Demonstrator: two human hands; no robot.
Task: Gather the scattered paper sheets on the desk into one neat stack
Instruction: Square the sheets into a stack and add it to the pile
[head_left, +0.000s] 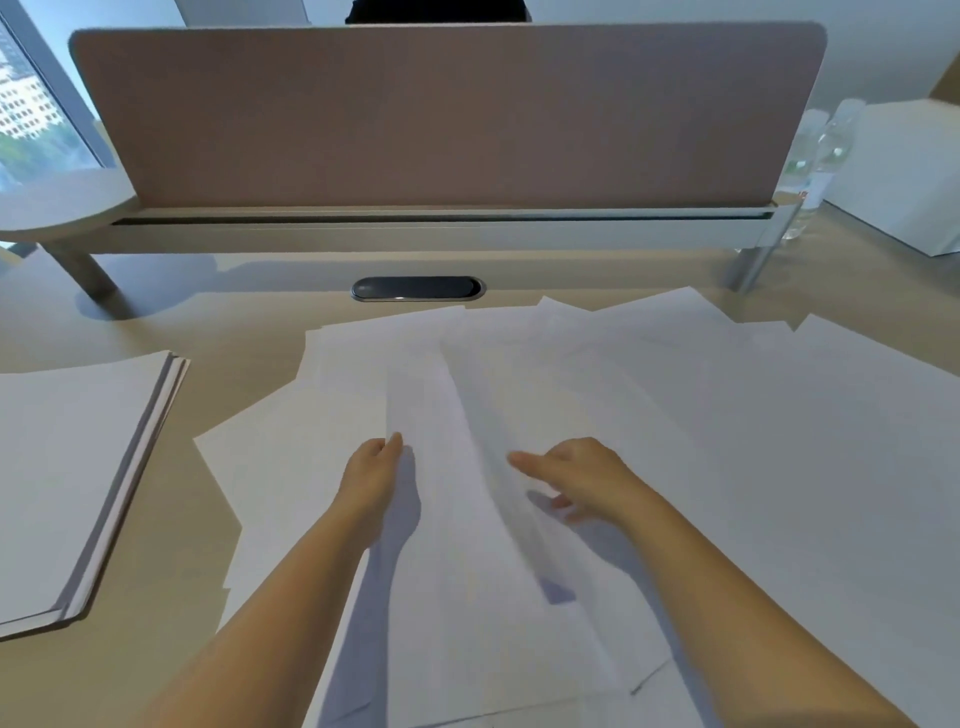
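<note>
Several white paper sheets (753, 441) lie scattered and overlapping across the middle and right of the desk. A neat stack of sheets (78, 467) sits at the left. My left hand (371, 470) pinches the left edge of a long sheet (457, 519) that bows up between my hands. My right hand (574, 480) is blurred, with its fingers stretched out to the left, touching the right side of that same sheet.
A pink divider panel (447, 114) on a rail closes off the back of the desk (171, 597). A dark oval cable port (418, 288) sits just beyond the sheets. Clear water bottles (821, 150) and a white box (904, 176) stand at the far right.
</note>
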